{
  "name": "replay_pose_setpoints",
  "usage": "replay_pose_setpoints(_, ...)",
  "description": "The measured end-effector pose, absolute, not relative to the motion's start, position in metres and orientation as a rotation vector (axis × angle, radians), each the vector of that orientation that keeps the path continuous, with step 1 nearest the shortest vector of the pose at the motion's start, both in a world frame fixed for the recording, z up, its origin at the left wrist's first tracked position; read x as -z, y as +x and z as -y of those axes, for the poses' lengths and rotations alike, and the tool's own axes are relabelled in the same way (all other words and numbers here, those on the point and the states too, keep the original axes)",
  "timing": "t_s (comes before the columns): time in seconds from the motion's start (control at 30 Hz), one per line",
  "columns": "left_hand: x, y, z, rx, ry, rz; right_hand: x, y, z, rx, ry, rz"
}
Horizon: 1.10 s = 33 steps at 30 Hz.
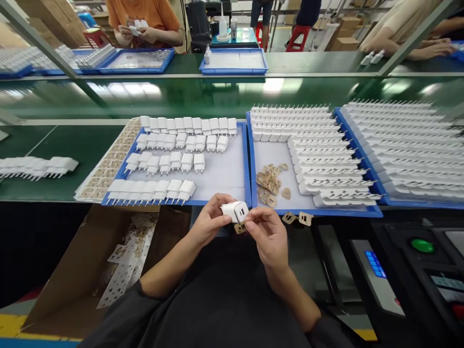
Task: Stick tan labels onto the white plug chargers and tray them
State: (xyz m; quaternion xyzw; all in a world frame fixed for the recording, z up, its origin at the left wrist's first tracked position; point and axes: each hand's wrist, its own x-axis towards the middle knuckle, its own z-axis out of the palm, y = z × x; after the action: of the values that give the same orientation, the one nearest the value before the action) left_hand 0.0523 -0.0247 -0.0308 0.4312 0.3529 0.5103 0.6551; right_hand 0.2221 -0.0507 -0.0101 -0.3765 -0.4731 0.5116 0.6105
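Just in front of the bench edge, my left hand grips a white plug charger between thumb and fingers. The charger's end with the port openings faces up and to the right. The fingers of my right hand are pinched at the lower right corner of that end. A small tan cut-out piece with openings shows below the charger at these fingertips, partly hidden. Beyond my hands, a blue tray holds rows of white chargers with their pins towards me.
To the right, another blue tray holds rows of chargers and a pile of tan pieces. Two similar pieces stick to its front edge. A sheet of tan cut-outs lies left. Below stands a cardboard box with scrap sheets. Co-workers sit opposite.
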Motion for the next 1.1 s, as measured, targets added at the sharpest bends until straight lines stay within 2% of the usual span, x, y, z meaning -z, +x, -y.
replay_pose_setpoints(0.3,0.033,0.042,0.031,-1.288,1.840,-1.082,0.012,0.210,0.046,-1.300,-0.918,1.004)
replay_pose_setpoints(0.57,0.025,0.050,0.033,-1.449,1.974,-1.121,0.007,0.212,0.039,-1.157,-0.994,1.021)
replay_pose_setpoints(1.1,0.018,0.052,0.032,-1.493,2.009,-1.138,0.005,0.203,0.035,-1.209,-0.994,0.978)
